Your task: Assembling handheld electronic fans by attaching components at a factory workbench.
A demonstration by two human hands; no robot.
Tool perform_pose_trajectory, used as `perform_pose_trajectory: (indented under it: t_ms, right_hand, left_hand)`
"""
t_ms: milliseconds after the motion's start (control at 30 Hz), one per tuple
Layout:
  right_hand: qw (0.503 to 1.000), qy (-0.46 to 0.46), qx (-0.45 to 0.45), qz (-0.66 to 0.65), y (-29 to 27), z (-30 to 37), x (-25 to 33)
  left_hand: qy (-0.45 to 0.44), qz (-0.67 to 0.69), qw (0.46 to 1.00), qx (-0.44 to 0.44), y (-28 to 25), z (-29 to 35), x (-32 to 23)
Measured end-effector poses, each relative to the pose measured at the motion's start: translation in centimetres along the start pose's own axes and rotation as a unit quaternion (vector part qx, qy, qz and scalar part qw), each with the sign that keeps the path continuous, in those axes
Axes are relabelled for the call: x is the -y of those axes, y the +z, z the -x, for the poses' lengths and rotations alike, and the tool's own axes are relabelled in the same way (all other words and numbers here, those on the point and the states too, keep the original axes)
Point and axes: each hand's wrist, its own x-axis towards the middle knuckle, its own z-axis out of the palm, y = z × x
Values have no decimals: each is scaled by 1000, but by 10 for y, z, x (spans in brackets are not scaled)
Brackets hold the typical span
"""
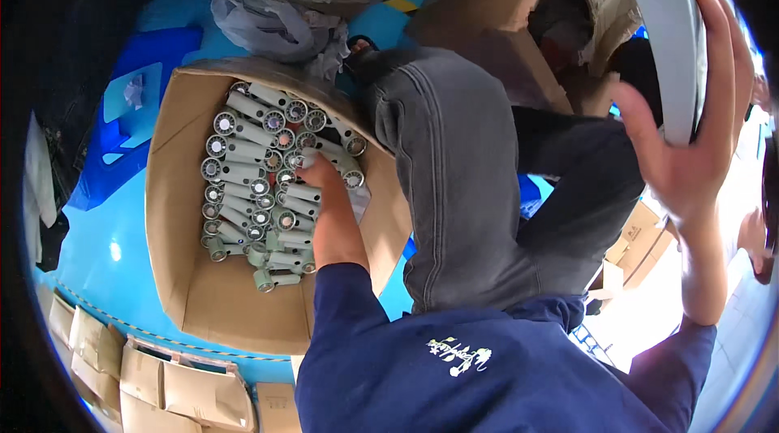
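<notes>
A large open cardboard box point(235, 315) stands at my left, partly filled with rows of pale grey-green handheld fans point(243, 149) with round, grilled heads. My left hand point(321, 172) reaches into it among the fans on the right side of the pile. Its fingers are curled at a fan head and partly hidden. My right hand point(690, 169) is raised at the far right, with its fingers stretched and the thumb spread apart. It rests against the edge of a pale grey panel point(669, 35), perhaps a tabletop.
Crumpled clear plastic bags point(272, 27) lie beyond the box, beside a blue plastic piece point(122, 116). Larger cartons point(479, 19) stand at the far side, one torn open. More cardboard boxes point(191, 388) line the lower left, past a striped floor line. My bent leg point(454, 173) borders the box.
</notes>
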Motion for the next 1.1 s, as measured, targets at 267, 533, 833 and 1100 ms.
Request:
perform_pose_trajectory:
  t_ms: [267,533,833,1100]
  right_hand:
    - [999,-11,23,37,-5,20,-11]
    - [995,40,-37,-86,7,18,4]
    - [894,-92,-280,-338,-10,61,29]
    - [915,-158,-237,-286,-80,254,102]
  left_hand:
    - [-118,-91,989,23,-1,77,0]
    - [220,-108,968,55,-56,30,-63]
    - [517,26,798,308,-274,243,-285]
    - [590,27,621,515,-391,441,-273]
